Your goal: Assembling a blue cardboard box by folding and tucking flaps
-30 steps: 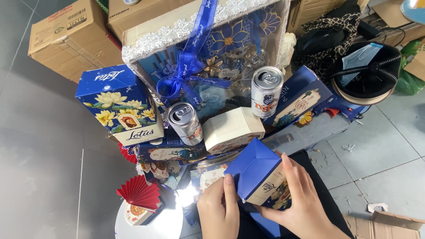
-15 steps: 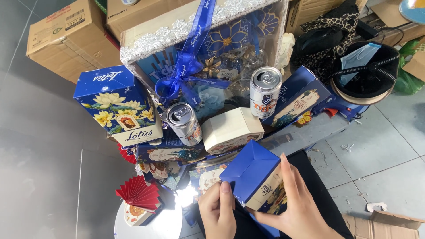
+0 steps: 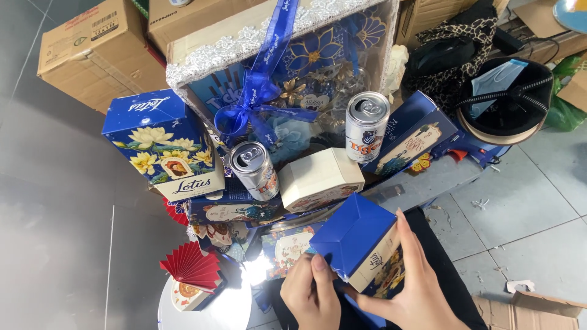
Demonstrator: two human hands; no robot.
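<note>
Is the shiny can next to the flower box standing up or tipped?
Tipped. The silver drink can leans, its top tilted toward the blue flowered box.
</note>
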